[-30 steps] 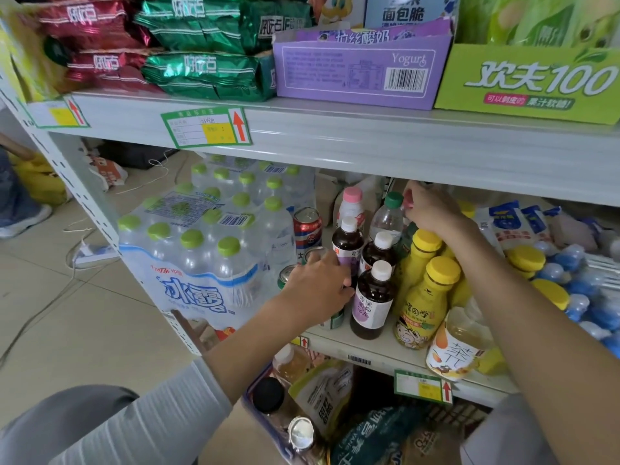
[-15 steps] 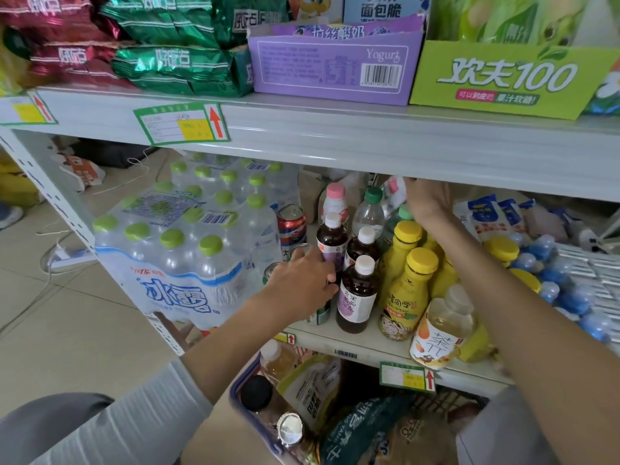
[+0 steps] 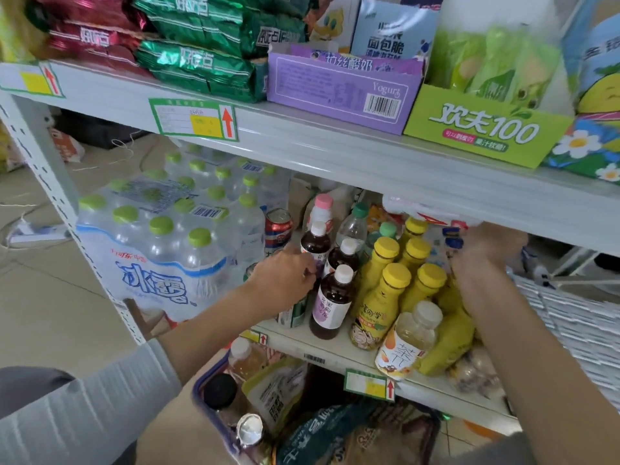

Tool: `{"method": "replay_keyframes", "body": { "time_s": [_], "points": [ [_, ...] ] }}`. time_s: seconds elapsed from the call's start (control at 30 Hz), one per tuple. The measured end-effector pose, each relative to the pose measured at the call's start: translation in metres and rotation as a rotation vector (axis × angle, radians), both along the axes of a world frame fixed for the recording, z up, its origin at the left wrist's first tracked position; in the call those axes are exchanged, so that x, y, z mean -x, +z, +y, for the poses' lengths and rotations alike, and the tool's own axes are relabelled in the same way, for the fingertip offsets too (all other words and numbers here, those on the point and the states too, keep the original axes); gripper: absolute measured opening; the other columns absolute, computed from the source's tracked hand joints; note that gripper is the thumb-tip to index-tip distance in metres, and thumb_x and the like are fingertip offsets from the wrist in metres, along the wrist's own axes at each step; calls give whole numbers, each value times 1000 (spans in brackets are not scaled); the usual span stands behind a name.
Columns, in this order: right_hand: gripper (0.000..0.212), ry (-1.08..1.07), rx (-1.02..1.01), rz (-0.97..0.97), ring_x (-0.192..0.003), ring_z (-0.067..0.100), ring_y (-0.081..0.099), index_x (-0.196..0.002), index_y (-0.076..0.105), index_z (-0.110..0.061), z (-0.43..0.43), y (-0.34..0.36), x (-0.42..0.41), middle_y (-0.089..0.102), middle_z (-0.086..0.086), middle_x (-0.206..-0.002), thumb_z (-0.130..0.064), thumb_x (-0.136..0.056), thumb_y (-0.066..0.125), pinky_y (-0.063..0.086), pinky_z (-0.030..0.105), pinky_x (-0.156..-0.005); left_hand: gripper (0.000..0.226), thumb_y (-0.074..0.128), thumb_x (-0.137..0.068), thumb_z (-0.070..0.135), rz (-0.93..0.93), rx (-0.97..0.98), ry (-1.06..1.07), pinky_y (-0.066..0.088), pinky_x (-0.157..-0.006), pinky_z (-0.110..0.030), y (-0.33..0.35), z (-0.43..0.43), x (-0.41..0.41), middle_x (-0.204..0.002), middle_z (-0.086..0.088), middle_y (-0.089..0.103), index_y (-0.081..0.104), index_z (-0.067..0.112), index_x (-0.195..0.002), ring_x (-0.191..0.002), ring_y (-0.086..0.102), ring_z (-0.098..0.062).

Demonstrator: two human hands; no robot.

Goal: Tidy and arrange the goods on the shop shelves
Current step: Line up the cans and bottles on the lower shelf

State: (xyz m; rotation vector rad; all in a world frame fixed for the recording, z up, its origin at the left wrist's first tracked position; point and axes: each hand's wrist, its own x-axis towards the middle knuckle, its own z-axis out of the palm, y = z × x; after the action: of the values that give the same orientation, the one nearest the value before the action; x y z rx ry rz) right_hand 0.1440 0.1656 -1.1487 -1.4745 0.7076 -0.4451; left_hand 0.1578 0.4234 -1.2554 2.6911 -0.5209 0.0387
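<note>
There is only one view, from the camera on my head. It looks forward and down, close in on the middle shelf (image 3: 335, 344), so near that both my forearms reach up into it from the bottom edge. The upper shelf (image 3: 335, 152) runs across the top, tilted down to the right. Floor (image 3: 43, 297) shows at the left, a basket (image 3: 201, 394) near below.

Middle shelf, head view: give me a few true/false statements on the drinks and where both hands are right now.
1. Three dark bottles with white caps stand in a line. True.
2. The yellow bottles have red caps. False: yellow caps.
3. The left hand is at the cans beside the dark bottles. True.
4. The right hand holds the water pack. False: it reaches in behind the yellow bottles.
</note>
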Motion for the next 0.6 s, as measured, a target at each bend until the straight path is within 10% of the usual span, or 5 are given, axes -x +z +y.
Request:
{"method": "replay_keyframes", "body": {
  "time_s": [0.13,0.3,0.43,0.6],
  "points": [
    [33,-313,460,268,-136,35,50,-136,55,-4,-22,-5,0,56,18,-141,-19,-111,40,43,39,-111,17,56,-100,29,114,386,109,61,-79,-44,9,-2,0,-106,0,70,67,23,-112,-87,70,-20],
    [12,-199,-241,-233,-57,12,49,-97,50,-21,-21,-20,10,50,0,-76,-20,-107,43,39,21,-47,41,39,-107,46,609,952,190,55,-72,-40,36,-11,10,-87,-8,78,54,17,-132,-75,76,-33],
    [24,-54,-216,-188,-39,9,42,-84,55,-17,8,-22,31,54,2,-66,-35,-99,59,29,16,-35,71,18,-103,66,784,1164,152,47,-47,-24,44,-21,17,-85,-16,76,49,16,-142,-62,67,-31],
    [24,104,-208,-158,-39,2,43,-99,59,-12,37,-24,48,54,-3,-59,-35,-98,63,33,17,-38,74,18,-105,62,714,1412,125,35,-45,-25,39,-35,22,-66,-15,64,70,9,-103,-47,51,-22]
  ]
}}
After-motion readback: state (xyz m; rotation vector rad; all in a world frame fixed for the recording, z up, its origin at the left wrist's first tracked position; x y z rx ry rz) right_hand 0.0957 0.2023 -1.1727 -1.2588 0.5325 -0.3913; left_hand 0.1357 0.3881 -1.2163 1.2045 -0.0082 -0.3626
